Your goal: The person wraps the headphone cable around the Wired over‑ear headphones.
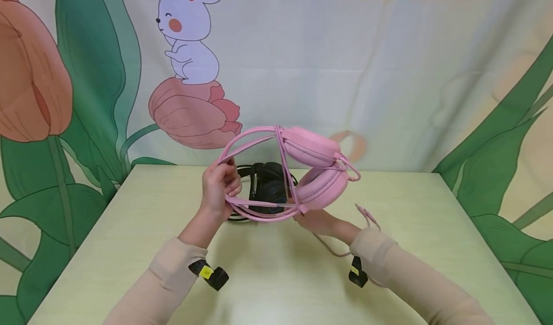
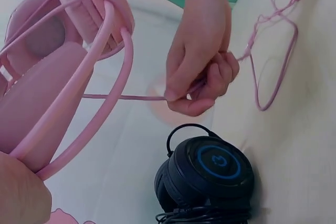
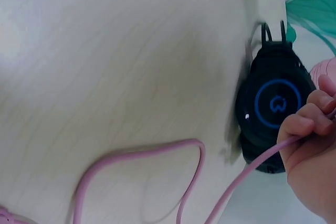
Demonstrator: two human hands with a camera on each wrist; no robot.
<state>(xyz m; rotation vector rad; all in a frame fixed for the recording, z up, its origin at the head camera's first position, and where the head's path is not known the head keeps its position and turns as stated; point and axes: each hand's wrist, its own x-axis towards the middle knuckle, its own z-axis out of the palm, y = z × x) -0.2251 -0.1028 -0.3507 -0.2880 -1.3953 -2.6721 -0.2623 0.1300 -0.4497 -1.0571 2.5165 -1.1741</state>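
Observation:
Pink over-ear headphones [image 1: 321,147] are held up above the table, tilted on their side. My left hand [image 1: 218,188] grips them by the headband. Below the ear cups, my right hand [image 1: 317,222] pinches the pink cable [image 2: 142,97], its fingers curled round it in the left wrist view. Part of the cable is wound across the headphones near the cups. The loose length trails past my right wrist onto the table, where its plug end [image 1: 367,213] lies. Black headphones [image 2: 210,169] with a blue ring logo sit behind the pink pair, partly hidden in the head view.
The pale table [image 1: 276,286] reaches back to a hanging cloth [image 1: 345,51] printed with a rabbit, tulips and leaves. The black pair's own cable is bundled beside it, close to the table's back edge.

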